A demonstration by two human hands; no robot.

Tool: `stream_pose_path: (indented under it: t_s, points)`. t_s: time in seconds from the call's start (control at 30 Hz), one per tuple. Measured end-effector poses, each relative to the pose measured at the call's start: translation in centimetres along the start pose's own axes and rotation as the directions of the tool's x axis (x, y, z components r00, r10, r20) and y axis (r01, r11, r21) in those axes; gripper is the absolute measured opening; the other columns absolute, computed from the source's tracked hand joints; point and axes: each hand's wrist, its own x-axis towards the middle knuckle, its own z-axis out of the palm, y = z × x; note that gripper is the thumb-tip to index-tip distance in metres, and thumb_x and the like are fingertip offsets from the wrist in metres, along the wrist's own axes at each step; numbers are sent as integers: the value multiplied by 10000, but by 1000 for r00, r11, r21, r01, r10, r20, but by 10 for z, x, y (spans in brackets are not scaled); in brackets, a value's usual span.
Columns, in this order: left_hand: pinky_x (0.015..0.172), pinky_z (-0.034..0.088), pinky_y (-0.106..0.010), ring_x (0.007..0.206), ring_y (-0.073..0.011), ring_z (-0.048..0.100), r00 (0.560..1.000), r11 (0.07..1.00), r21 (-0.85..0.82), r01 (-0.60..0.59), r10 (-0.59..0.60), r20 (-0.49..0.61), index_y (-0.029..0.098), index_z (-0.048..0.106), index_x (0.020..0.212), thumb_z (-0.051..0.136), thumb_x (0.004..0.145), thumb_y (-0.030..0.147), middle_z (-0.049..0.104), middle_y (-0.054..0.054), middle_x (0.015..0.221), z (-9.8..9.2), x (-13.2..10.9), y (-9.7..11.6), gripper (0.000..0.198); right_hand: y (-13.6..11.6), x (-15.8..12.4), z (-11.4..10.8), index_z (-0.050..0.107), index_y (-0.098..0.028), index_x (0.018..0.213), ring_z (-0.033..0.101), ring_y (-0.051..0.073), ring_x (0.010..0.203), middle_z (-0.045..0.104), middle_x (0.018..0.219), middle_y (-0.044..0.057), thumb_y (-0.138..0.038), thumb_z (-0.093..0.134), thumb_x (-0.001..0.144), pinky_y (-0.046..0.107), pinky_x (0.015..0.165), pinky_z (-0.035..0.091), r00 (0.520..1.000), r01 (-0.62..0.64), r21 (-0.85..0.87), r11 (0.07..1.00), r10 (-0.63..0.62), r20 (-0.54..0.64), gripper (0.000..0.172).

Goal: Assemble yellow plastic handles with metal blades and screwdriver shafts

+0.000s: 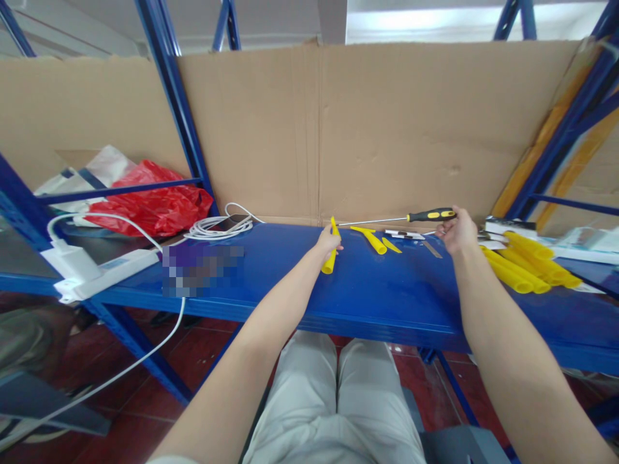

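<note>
My left hand point(327, 241) is closed around a yellow plastic tube point(332, 255), which stands tilted on the blue shelf point(387, 296). My right hand point(458, 231) grips the black-and-yellow handle of a long screwdriver point(430, 215). Its thin shaft points left, and the tip ends close to the top of the yellow tube. Two loose yellow pieces point(373, 240) lie on the shelf between my hands.
A pile of yellow tubes point(527, 267) lies at the right, beside flat white boxes point(512, 227). At the left are a white power strip point(104, 272), a coiled white cable point(217, 227) and a red plastic bag point(155, 206). Cardboard point(367, 129) backs the shelf.
</note>
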Motion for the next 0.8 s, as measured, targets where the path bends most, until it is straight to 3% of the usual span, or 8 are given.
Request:
stream_pose_path:
  t_s: [0.17, 0.47, 0.8]
  points:
    - [436, 381, -139, 614, -79, 664, 1000, 1000, -8, 6, -6, 8, 283, 364, 1499, 511, 814, -24, 673, -88, 1193, 0, 2, -1, 765, 4, 6, -4, 364, -241, 622, 336, 87, 328, 278, 392, -97, -392, 724, 802, 199, 293, 300, 999, 50, -6, 999, -50, 16, 429]
    - [430, 377, -134, 600, -77, 661, 1000, 1000, -3, 7, -7, -2, 275, 377, 1485, 517, 830, -9, 678, -89, 1191, 1, 4, -2, 727, 0, -6, 3, 347, -226, 616, 286, 60, 306, 270, 367, -108, -369, 689, 858, 161, 286, 278, 998, 53, 10, 999, -52, -25, 443]
    - [425, 363, -141, 590, -63, 641, 1000, 1000, 0, -5, 5, 13, 233, 375, 1473, 500, 801, -34, 645, -107, 1257, 0, 0, -1, 733, 3, -1, 2, 346, -235, 654, 289, 59, 311, 257, 399, -121, -351, 765, 790, 159, 276, 275, 999, 42, -19, 999, -43, -12, 455]
